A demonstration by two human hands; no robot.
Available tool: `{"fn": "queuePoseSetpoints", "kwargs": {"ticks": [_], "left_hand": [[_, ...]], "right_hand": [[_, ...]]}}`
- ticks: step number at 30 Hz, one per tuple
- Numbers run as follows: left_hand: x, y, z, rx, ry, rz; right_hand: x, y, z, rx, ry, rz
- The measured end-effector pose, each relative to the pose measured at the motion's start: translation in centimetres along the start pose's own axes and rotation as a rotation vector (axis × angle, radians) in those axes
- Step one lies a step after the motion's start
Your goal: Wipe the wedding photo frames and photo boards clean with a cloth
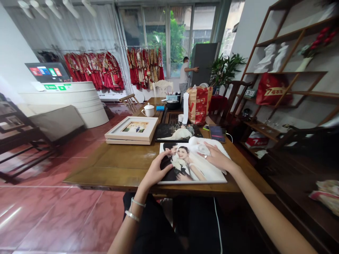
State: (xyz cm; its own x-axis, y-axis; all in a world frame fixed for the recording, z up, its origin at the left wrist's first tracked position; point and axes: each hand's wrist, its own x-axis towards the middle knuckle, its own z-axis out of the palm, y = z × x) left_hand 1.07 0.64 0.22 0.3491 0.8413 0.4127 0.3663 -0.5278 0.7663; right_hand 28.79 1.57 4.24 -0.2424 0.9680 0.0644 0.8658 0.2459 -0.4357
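Note:
A large wedding photo print [192, 165] lies flat near the front edge of the wooden table [124, 165]. My left hand [156, 171] rests on its left edge with the fingers spread, steadying it. On the print's upper right part my right hand [215, 157] presses a crumpled white cloth [198, 145]; its fingers curl over the cloth.
Behind the print lie a dark photo print [177, 132], stacked white picture frames [132, 130] and a phone [217, 133]. Farther back stand a teapot [148, 110] and a red paper bag [199, 104]. A wooden shelf [286, 74] lines the right wall. A person [185, 74] stands by the window.

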Motion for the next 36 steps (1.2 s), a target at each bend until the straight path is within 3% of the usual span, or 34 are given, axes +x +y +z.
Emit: {"fn": "queuePoseSetpoints", "kwargs": {"ticks": [4,7,11,14,19,22,28,32,36], "left_hand": [[0.1,0.2,-0.1,-0.085,-0.002,-0.073],[0.1,0.1,-0.1,-0.130,0.007,-0.109],[0.1,-0.2,0.0,-0.108,0.075,-0.098],[0.1,-0.3,0.1,-0.073,0.078,-0.049],[0.1,0.1,0.0,0.018,-0.005,0.066],[0.1,0.1,-0.1,0.004,-0.023,0.087],[0.4,-0.7,0.0,-0.079,0.045,0.086],[0.6,-1.1,0.0,-0.110,0.041,0.029],[0.5,-0.9,-0.1,-0.120,0.007,0.000]], "right_hand": [[2.6,-2.2,0.8,-0.022,-0.003,-0.054],[2.3,-4.7,1.7,-0.025,-0.031,-0.144],[-1.4,-7.3,2.4,-0.018,-0.108,-0.315],[-5.3,-7.7,1.8,0.024,-0.181,-0.421],[-9.0,-5.6,-0.2,0.064,-0.248,-0.305],[-7.8,-3.3,-0.7,0.044,-0.187,-0.186],[-1.1,-0.7,0.1,-0.041,0.028,-0.023],[1.4,-2.8,1.2,-0.081,0.043,-0.013],[-0.7,-6.3,2.4,-0.083,-0.025,-0.138]]}}
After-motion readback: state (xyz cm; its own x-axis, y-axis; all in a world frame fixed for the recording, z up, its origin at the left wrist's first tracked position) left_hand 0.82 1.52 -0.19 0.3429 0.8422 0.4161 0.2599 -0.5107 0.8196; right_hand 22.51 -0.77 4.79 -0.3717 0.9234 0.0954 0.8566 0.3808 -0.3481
